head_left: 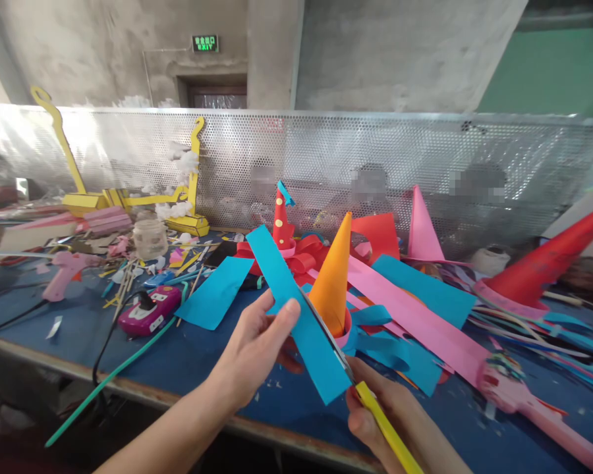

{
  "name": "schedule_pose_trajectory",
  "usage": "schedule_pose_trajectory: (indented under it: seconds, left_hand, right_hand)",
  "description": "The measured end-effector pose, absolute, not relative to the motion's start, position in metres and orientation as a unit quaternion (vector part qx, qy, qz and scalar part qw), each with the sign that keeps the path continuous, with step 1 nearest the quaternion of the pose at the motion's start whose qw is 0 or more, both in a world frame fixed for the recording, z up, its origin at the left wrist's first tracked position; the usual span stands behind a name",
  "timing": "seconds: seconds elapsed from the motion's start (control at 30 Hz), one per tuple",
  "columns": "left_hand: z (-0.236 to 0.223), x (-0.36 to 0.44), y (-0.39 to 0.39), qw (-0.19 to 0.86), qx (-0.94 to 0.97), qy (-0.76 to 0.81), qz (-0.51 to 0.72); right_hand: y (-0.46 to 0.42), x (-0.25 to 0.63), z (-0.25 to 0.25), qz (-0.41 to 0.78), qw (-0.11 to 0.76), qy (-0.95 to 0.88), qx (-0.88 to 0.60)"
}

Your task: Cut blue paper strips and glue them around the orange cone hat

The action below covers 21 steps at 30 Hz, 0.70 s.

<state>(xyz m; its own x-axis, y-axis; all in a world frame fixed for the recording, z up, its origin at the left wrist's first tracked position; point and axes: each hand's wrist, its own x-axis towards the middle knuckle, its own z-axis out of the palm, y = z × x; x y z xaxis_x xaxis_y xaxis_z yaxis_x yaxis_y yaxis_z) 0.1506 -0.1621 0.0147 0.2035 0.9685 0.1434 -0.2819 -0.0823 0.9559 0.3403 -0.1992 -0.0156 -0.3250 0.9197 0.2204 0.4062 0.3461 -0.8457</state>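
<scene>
A long strip of blue craft sheet [299,322] is pinched in my left hand [259,336], thumb on top and fingers behind. My right hand [375,401] grips yellow-handled scissors [383,421], whose blades lie along the strip's right edge. Whether the blades are parted is hard to see. Just behind them stands an orange cone [332,283] with a pink band at its base. Another blue piece [216,293] lies to the left of the strip. To the right, a long pink strip [415,316] runs across more blue pieces.
A purple power strip [151,311] with cords and a pink glue gun [66,273] lie at left. A red dotted cone [279,220], pink cone [425,230] and red cone [538,263] stand farther back. A perforated metal screen [316,145] closes off the table's back.
</scene>
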Motion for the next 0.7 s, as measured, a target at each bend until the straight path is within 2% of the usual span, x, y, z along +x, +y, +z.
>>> schedule_pose_trajectory:
  seconds: [0.13,0.23,0.37,0.7]
  left_hand:
    - [0.0129,0.1478,-0.1527,0.557,0.469,0.324,0.604]
    - [0.0111,0.1489,-0.15,0.569,0.45,0.315,0.612]
    - [0.0107,0.1529,-0.1521,0.583,0.452,0.312,0.599]
    - [0.0103,0.1556,-0.1564,0.568,0.483,0.323,0.583]
  right_hand:
    - [-0.2013,0.3381,-0.0155,0.412,0.346,-0.7,-0.469]
    - [-0.2009,0.3378,-0.0205,0.453,0.372,-0.675,-0.447]
    - [-0.2019,0.3388,-0.0209,0.451,0.403,-0.693,-0.392]
    - [-0.2037,0.3374,-0.0155,0.409,0.419,-0.698,-0.411]
